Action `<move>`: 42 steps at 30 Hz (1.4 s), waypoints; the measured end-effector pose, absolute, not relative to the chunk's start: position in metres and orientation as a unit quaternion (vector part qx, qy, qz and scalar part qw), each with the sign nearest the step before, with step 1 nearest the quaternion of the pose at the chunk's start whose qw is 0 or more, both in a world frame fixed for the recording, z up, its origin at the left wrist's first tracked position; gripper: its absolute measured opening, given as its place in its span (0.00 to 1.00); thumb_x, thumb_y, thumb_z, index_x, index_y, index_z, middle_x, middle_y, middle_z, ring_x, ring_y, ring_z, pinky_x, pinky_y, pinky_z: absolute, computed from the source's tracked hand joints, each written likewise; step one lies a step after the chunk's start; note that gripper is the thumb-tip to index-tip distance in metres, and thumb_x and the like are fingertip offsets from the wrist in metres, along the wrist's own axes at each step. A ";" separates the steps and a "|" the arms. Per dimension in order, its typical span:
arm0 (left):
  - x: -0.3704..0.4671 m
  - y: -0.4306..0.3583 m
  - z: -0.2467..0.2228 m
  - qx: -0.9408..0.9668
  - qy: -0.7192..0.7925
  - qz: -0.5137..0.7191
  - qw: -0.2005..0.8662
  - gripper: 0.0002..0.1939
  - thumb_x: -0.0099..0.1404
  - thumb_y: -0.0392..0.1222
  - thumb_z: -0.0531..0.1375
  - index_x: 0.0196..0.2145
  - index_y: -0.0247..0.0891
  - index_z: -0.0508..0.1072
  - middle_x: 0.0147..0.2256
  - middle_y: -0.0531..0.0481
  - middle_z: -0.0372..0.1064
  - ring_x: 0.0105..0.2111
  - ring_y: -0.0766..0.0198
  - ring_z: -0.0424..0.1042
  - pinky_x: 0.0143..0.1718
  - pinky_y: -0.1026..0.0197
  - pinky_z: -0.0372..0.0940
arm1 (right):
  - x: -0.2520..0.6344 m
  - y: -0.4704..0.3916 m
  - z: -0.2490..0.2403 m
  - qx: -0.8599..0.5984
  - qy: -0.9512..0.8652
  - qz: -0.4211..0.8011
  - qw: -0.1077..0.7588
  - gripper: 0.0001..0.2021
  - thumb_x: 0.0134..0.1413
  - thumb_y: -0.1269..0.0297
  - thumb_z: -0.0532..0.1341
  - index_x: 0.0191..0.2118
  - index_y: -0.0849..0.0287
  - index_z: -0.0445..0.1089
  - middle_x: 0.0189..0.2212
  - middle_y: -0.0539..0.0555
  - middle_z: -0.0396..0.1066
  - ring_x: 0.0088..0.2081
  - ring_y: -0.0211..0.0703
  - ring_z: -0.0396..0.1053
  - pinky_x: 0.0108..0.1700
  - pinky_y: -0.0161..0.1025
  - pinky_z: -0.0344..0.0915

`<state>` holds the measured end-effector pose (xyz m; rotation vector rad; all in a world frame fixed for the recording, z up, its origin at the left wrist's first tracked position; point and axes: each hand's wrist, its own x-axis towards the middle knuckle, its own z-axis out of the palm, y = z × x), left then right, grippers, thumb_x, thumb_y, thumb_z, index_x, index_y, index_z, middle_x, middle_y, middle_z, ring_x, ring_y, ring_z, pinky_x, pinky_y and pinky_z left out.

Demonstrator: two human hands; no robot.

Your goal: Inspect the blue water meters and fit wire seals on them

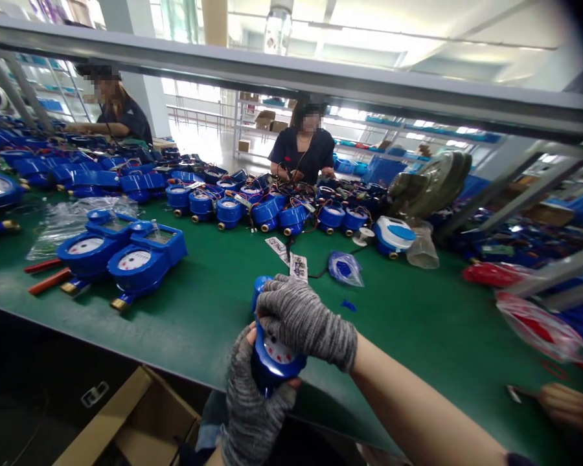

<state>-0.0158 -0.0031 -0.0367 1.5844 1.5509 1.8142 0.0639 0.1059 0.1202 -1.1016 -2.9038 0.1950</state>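
Observation:
A blue water meter (pixel 273 353) with a white dial is held just above the near edge of the green table (pixel 214 304). My left hand (pixel 252 401), in a grey knit glove, cups it from below. My right hand (pixel 305 319), also gloved in grey, closes over its top. Part of the meter's blue body shows behind my right fingers.
Two blue meters (pixel 121 255) lie at the left with red rods (pixel 48 275) beside them. Several more meters (pixel 252 210) crowd the far side, where two people sit working. A small plastic bag (pixel 344 267), a fan (pixel 430 184) and an open cardboard box (pixel 140 421) are nearby.

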 end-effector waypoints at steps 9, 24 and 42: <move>-0.015 -0.001 -0.041 0.547 0.523 0.640 0.135 0.40 0.59 0.46 0.67 0.64 0.40 0.54 0.59 0.34 0.60 0.58 0.46 0.65 0.56 0.44 0.64 | 0.074 0.101 0.117 -0.265 -0.964 0.025 0.020 0.09 0.59 0.62 0.62 0.33 0.60 0.76 0.34 0.56 0.73 0.38 0.49 0.67 0.43 0.46 0.62; -0.018 0.003 -0.057 0.543 0.519 0.638 0.169 0.40 0.58 0.47 0.67 0.63 0.42 0.55 0.59 0.37 0.60 0.58 0.46 0.64 0.59 0.42 0.60 | 0.097 0.080 0.072 -0.237 -0.933 -0.011 0.269 0.08 0.62 0.61 0.58 0.38 0.58 0.73 0.34 0.53 0.73 0.37 0.47 0.67 0.42 0.47 0.63; -0.048 0.011 -0.025 0.681 0.589 0.432 -0.053 0.37 0.62 0.58 0.60 0.63 0.39 0.57 0.57 0.38 0.63 0.55 0.43 0.66 0.50 0.41 0.69 | 0.277 0.149 -0.029 -0.721 -0.664 0.038 0.196 0.11 0.61 0.66 0.56 0.41 0.61 0.76 0.40 0.58 0.73 0.43 0.45 0.68 0.45 0.37 0.60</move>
